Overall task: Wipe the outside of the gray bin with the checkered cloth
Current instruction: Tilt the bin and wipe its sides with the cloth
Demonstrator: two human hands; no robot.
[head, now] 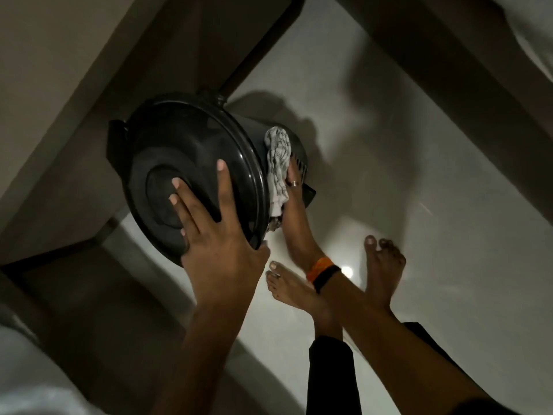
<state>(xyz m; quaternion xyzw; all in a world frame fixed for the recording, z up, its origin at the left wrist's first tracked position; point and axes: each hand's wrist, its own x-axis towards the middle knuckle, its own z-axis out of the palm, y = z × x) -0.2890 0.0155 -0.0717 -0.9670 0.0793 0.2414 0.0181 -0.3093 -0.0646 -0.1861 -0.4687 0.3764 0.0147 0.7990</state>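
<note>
Head view, looking steeply down: gray bin [191, 172] tipped toward the camera, lid facing up and leftward, base on the pale floor [419, 175] close against the dark skirting where wall meets floor, near the floor's upper-left edge. Left hand [215, 235] spread flat across the lid, fingers [179, 190] splayed wide and gripping nothing, palm pressing near the lid's lower rim — most likely to steady the tilted bin and keep the lid shut while the side gets rubbed. Tilt probably chosen to turn the bin's right flank upward and within reach. Right hand [294, 193] reaching down beside the lid's right rim, holding the checkered cloth [279, 163] bunched against the bin's outer wall; ringed fingers curled around the lower folds, pinning cloth to plastic, with the upper end of the cloth lying loose over the curved side. Orange and black bands on the right wrist. Pedal-like tab [309, 194] jutting from the bin just beside the right hand, partly hidden. Two bare feet [383, 271] planted on the floor just below the bin, well placed for bracing. Judged mid-wipe on the right side; far side out of sight, so coverage there cannot be told.
</note>
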